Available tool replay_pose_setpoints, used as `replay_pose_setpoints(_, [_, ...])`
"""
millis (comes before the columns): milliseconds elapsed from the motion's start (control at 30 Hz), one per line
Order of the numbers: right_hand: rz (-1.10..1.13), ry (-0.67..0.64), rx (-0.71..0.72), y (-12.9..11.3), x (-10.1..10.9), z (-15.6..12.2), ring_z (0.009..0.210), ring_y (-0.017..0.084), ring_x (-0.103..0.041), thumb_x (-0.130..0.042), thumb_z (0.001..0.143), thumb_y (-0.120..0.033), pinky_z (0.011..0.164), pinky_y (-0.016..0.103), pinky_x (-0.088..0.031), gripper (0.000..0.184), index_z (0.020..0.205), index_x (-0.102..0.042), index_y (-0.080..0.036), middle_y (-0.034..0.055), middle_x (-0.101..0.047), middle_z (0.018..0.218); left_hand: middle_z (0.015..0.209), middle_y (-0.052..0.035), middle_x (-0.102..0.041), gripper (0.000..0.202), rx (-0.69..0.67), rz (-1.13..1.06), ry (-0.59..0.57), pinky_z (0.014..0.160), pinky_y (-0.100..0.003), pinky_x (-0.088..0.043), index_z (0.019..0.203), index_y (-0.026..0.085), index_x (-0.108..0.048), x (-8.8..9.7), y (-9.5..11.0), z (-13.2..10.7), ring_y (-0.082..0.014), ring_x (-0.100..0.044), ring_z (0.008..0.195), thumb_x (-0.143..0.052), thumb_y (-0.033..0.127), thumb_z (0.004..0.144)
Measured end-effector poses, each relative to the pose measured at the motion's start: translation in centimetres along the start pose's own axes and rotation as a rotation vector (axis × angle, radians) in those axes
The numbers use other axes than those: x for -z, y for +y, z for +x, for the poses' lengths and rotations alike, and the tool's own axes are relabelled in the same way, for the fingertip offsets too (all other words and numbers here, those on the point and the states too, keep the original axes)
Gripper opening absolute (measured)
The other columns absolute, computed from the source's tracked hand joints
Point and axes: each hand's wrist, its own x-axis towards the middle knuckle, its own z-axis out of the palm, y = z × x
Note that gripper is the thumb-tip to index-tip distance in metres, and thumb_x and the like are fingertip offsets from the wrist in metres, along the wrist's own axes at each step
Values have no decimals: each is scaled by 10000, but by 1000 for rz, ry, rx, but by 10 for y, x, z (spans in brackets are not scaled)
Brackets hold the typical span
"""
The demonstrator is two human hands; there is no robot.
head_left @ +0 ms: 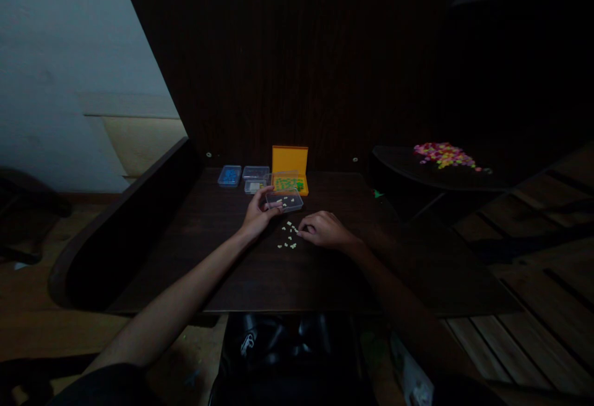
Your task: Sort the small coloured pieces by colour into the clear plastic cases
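Observation:
My left hand (258, 213) grips the near left corner of a small clear plastic box (286, 200) that holds a few pale pieces. My right hand (323, 230) rests on the dark wooden table (241, 270) with its fingers curled in a pinch at a scatter of small pale yellow pieces (289, 236). What the fingertips hold is too small to make out.
Behind the clear box sits an open orange case (290, 169) with green pieces inside. To its left stand a clear box of blue pieces (229, 176) and two more clear boxes (255, 178). A heap of pink and yellow pieces (444, 155) lies on a dark side surface at right.

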Motion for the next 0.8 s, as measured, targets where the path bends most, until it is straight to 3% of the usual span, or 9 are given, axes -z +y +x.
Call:
replay_pose_setpoints(233, [39,30,29,1,-3,0,651,116,-555,-586,815,-230,640,221,-344,142,881,-711,-215,-1,-666,726,1304,-68,-506,598,-8,-15,7,868,-365,-543,1143,222,-526,0,0,0,-167,-658,904,-745,124,595])
replay_pose_setpoints(633, [-19,15,-38,0,-1,0,629,124,-564,-582,826,-272,610,227,-336,156,888,-717,-226,4,-669,702,1298,-71,-517,609,7,-8,-19,906,-393,-526,1168,228,-511,-1,1,-2,-185,-659,942,-734,118,612])
replay_pose_setpoints(800, [1,34,4,0,-4,0,643,123,-568,-587,823,-275,627,224,-346,184,959,-703,-229,-2,-671,730,1306,-72,-500,606,1,5,-9,876,-374,-538,1163,219,-511,-2,2,-1,-181,-659,930,-730,120,607])
